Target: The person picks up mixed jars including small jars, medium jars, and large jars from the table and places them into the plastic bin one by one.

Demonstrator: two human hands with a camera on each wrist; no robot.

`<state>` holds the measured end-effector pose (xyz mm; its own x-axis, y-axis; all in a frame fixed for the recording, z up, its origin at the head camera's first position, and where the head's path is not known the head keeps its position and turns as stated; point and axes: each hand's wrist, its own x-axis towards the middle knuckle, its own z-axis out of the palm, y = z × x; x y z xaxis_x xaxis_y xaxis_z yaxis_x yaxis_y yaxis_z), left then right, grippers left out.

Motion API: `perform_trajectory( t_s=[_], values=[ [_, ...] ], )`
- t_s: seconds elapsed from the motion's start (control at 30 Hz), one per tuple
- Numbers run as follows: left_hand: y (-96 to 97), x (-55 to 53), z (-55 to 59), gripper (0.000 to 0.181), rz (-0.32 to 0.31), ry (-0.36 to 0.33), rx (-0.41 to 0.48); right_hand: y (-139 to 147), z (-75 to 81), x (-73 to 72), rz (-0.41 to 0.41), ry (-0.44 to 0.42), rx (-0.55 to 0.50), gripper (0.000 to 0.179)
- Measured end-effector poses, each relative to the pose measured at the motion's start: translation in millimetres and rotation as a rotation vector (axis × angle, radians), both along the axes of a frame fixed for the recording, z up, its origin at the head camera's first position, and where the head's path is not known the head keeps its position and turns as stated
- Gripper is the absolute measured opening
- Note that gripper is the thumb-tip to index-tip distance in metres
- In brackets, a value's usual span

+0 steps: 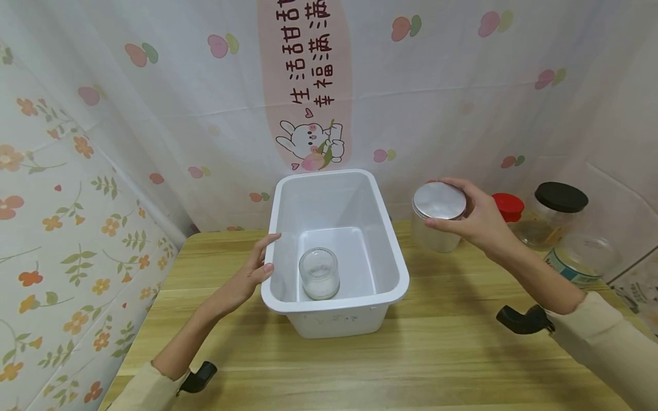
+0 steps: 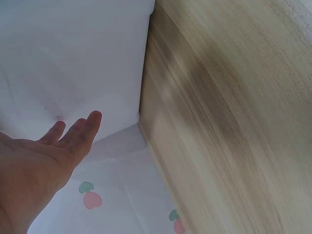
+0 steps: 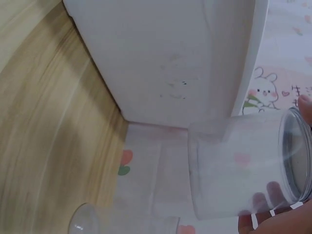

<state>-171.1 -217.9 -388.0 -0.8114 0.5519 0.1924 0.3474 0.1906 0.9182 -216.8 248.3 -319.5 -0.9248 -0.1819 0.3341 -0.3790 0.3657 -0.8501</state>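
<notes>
A white plastic tub (image 1: 329, 325) stands on the wooden table with a small glass jar (image 1: 320, 274) inside. My left hand (image 1: 241, 282) is at the tub's left rim, thumb and forefinger touching it. In the left wrist view, the other fingers (image 2: 85, 131) extend loosely beside the tub's outer wall. To the right of the tub, my right hand (image 1: 475, 220) grips a clear jar with a silver lid (image 1: 439, 201) near its top, thumb and fingers round the lid. In the right wrist view, this clear jar (image 3: 239, 165) appears raised off the table, with nothing visible inside.
At the right stand a red-lidded jar (image 1: 508, 206), a black-lidded jar (image 1: 560, 197) and a clear container with a teal band (image 1: 581, 268). A patterned curtain (image 1: 437, 114) hangs behind the wooden table (image 1: 437, 354). Another floral curtain (image 1: 77, 274) borders the left.
</notes>
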Motion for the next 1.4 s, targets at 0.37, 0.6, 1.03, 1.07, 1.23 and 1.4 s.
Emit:
perform_trajectory(
  t_s=[0.37,0.6,1.03,1.07,1.23,1.4],
  values=[
    [-1.1,0.3,-0.3,0.059,0.002,0.003,-0.011,-13.5,13.0,-1.9,-0.013,0.080,0.048,0.082],
    [-0.2,1.6,2.2,0.059,0.009,0.018,-0.030,-22.6,21.1,-3.8,-0.010,0.143,0.070,0.085],
    [-0.3,0.0,0.4,0.060,0.008,0.012,-0.018,-44.8,32.2,-6.6,-0.016,0.192,0.084,0.092],
    [-0.4,-0.3,0.1,0.060,0.007,0.013,-0.016,-46.1,33.1,-6.4,-0.013,0.192,0.089,0.092],
    [-0.9,-1.2,-1.3,0.059,-0.005,0.010,-0.007,-52.8,37.1,-5.0,-0.001,0.190,0.108,0.091],
    [-1.3,-1.6,-2.4,0.059,-0.011,0.007,0.000,-60.2,41.3,-4.9,0.018,0.208,0.092,0.090]
  ],
)
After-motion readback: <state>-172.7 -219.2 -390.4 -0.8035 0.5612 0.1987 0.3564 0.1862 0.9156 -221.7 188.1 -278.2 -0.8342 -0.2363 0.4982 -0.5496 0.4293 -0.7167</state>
